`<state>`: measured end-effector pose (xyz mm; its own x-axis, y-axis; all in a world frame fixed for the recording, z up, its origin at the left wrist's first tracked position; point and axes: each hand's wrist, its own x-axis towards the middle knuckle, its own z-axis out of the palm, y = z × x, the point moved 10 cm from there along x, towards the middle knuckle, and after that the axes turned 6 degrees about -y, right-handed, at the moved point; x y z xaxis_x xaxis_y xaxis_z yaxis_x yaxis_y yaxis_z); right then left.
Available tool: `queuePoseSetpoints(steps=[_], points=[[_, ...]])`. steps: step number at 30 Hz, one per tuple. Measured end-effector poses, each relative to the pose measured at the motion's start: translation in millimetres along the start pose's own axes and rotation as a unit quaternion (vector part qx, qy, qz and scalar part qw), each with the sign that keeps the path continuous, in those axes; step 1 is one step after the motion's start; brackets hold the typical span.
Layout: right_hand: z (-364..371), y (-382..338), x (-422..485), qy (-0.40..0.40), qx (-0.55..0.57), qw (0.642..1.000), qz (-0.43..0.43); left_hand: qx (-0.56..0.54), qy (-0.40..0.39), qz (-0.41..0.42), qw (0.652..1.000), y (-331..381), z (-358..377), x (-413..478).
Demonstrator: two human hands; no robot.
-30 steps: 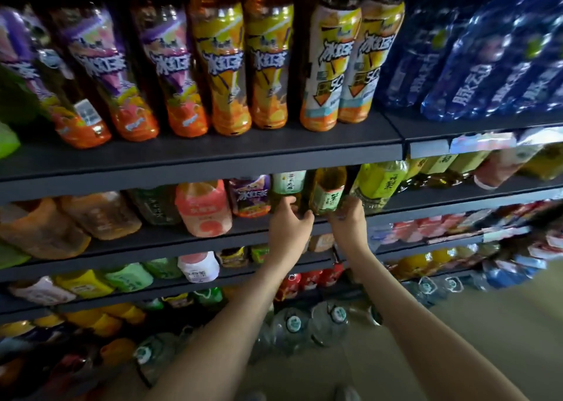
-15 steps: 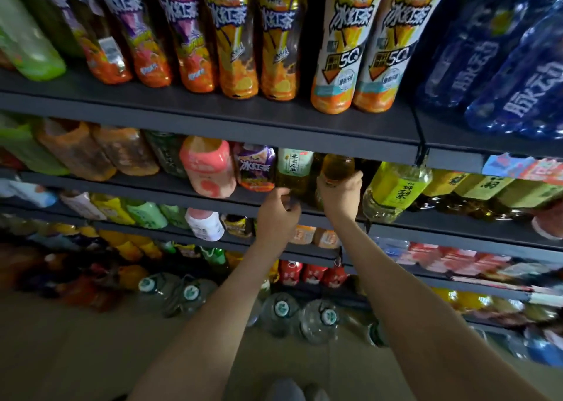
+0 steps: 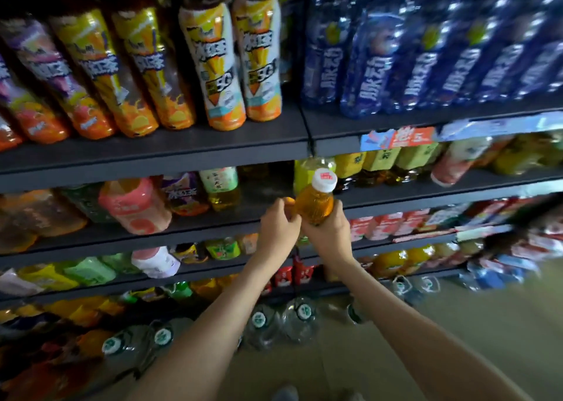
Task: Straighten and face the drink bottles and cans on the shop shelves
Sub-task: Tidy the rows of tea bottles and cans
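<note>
Amber drink bottle (image 3: 315, 207), white cap (image 3: 324, 180) w/ red mark, sat in front of the 2nd shelf (image 3: 198, 233), tilted slightly, cap toward upper right. We logged the right hand (image 3: 330, 236) gripping its lower half, fingers curled round it, base hidden in the palm. Left hand (image 3: 278, 227) was just beside, against the bottle's left flank, fingers bent. An orange bit showed above its fingertips (image 3: 281, 205); whether the left held anything we couldn't tell. Behind the hands ran a dark stretch of shelf betw. a green-label bottle (image 3: 221, 187) and a yellow-green one (image 3: 306, 172).
</note>
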<state>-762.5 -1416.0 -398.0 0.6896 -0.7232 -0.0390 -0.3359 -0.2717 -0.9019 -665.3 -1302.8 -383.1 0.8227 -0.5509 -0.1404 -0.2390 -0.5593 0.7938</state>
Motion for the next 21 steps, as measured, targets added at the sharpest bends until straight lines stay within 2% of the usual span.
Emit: queuePoseSetpoints(steps=[5,9,15,21], points=[[-101,41,-1,0.053,0.01,0.998,0.038,0.003,-0.044,0.049,0.998,70,81,-7],[-195,88,-1,0.096,0.016,0.993,0.068,-0.016,-0.076,0.055,0.995,123,167,-14],[-345,159,12,0.136,0.0,0.986,0.096,-0.02,-0.043,0.059,0.997,205,283,-24],[-453,207,36,0.164,-0.013,0.98,0.114,-0.068,-0.047,0.052,0.995,265,368,-26]])
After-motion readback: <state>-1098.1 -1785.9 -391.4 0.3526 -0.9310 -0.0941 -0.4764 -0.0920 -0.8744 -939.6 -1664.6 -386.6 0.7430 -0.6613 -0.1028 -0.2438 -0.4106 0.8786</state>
